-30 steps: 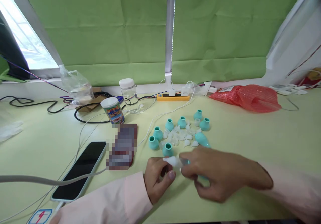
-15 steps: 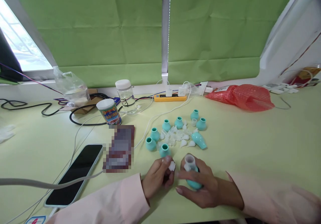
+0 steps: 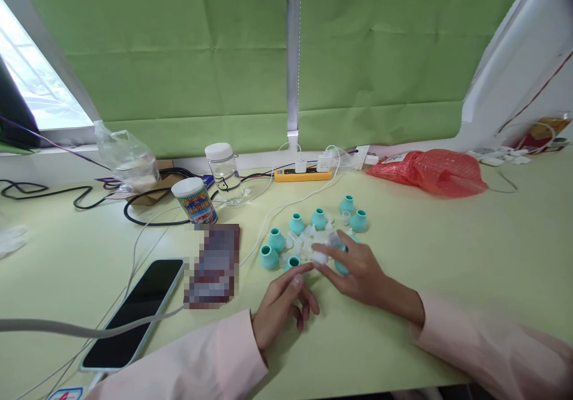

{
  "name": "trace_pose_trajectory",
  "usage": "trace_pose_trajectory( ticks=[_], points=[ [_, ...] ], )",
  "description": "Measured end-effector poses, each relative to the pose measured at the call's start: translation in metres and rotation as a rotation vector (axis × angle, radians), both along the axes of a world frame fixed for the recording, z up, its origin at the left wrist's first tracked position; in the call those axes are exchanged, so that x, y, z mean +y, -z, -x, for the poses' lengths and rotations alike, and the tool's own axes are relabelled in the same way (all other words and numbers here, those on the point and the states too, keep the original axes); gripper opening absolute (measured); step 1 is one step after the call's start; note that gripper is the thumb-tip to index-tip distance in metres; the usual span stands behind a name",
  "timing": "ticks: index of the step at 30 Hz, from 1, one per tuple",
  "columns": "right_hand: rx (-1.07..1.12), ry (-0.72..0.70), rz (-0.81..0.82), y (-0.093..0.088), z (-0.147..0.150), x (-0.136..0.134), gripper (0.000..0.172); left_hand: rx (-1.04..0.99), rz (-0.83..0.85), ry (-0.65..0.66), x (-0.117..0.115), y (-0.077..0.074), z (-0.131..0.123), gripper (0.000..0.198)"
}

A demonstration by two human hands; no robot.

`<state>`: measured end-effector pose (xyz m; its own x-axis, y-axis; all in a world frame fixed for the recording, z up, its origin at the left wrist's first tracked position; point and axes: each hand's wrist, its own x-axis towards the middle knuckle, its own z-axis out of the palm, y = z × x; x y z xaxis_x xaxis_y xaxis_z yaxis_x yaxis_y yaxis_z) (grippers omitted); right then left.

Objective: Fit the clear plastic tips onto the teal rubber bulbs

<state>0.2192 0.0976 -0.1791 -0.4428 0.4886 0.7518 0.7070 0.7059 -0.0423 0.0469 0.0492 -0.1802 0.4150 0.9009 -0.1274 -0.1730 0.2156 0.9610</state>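
My right hand (image 3: 360, 265) is over the pile, closed around a small turquoise pot-shaped part (image 3: 342, 264) with a translucent neck. Its thumb and a finger reach left to a small white piece (image 3: 320, 258); whether they grip it I cannot tell. Just left of it is my left hand (image 3: 286, 301), its index finger stretched toward the right thumb, the others loosely bent with nothing in them. Small translucent white pieces (image 3: 302, 248) lie beyond both hands. Around them stand several turquoise pots (image 3: 269, 258), one partly behind my left index finger.
To the left lie a phone (image 3: 134, 316) and a blurred-out flat item (image 3: 215, 265). A printed canister (image 3: 194, 200), a clear jar (image 3: 226, 176) and a plastic bag (image 3: 128, 158) stand behind. An orange power strip (image 3: 302, 175) and red bubble wrap (image 3: 430, 173) line the back; cables cross the table.
My right hand has moved forward over the pile with the turquoise part. My left hand has opened and the white piece it held is gone from its fingers.
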Motion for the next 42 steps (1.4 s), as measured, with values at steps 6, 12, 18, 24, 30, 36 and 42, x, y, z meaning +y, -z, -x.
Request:
trace_pose_trajectory(
  ticks=[6,12,18,24,30,36,42],
  points=[
    [-0.101,0.198,0.027,0.004,-0.009,0.027,0.035,0.086,0.053,0.114,-0.003,0.006,-0.004,0.033],
    [-0.167,-0.135,-0.163,0.000,-0.001,-0.004,0.021,0.062,0.041,0.103,-0.005,0.008,-0.003,0.030],
    [-0.375,-0.475,-0.019,-0.005,0.006,-0.030,0.012,0.366,-0.368,0.024,-0.010,0.001,0.003,0.032],
    [-0.469,-0.587,0.062,-0.003,0.010,-0.039,0.010,0.659,-0.661,0.031,-0.015,0.000,0.003,0.035],
    [-0.349,-0.641,0.029,-0.005,0.013,-0.042,0.014,0.311,-0.348,0.079,-0.015,0.002,-0.001,0.047],
    [-0.197,-0.586,0.043,-0.008,0.001,-0.029,0.012,0.040,0.074,0.059,-0.014,0.003,-0.003,0.047],
    [0.320,-0.296,0.185,-0.044,-0.026,0.029,0.027,0.004,0.003,0.129,-0.005,0.007,-0.005,0.042]
  ],
)
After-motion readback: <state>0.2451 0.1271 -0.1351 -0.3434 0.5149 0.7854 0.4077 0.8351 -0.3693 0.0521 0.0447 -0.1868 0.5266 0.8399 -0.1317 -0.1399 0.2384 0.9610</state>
